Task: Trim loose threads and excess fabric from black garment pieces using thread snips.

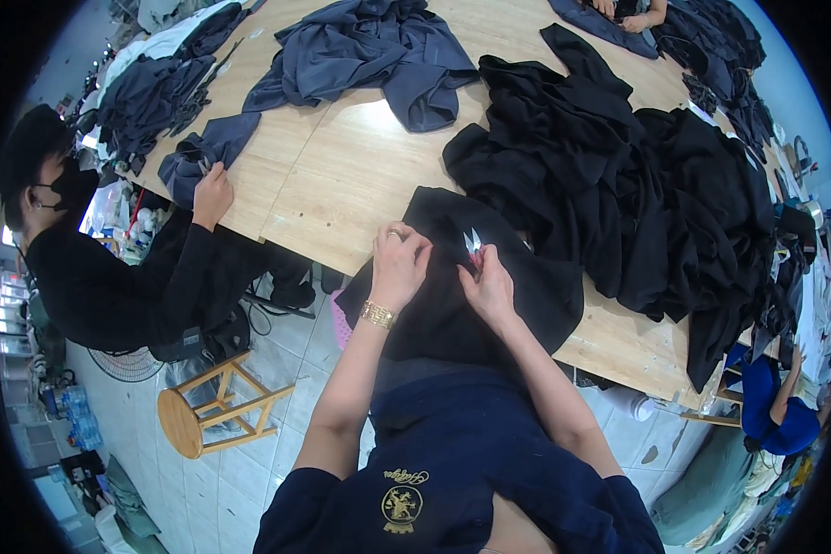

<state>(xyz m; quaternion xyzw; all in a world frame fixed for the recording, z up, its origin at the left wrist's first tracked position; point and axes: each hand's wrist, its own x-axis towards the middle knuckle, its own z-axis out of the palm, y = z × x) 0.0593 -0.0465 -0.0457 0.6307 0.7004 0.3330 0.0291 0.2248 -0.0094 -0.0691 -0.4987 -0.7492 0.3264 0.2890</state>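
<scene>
A piece of black cloth lies over the table's near edge and hangs down in front of me. Above its left part is my left hand, its fingers curled and the tips pressed together. What they hold, if anything, is too small to make out. My right hand grips a pair of thread snips with a reddish handle, blades pointing away from me and slightly apart. The snips are over the cloth, a short way right of my left hand.
Black garments are heaped at the right of the wooden table; dark blue-grey garments lie at its far side. A co-worker at the left handles grey cloth. A wooden stool stands at lower left.
</scene>
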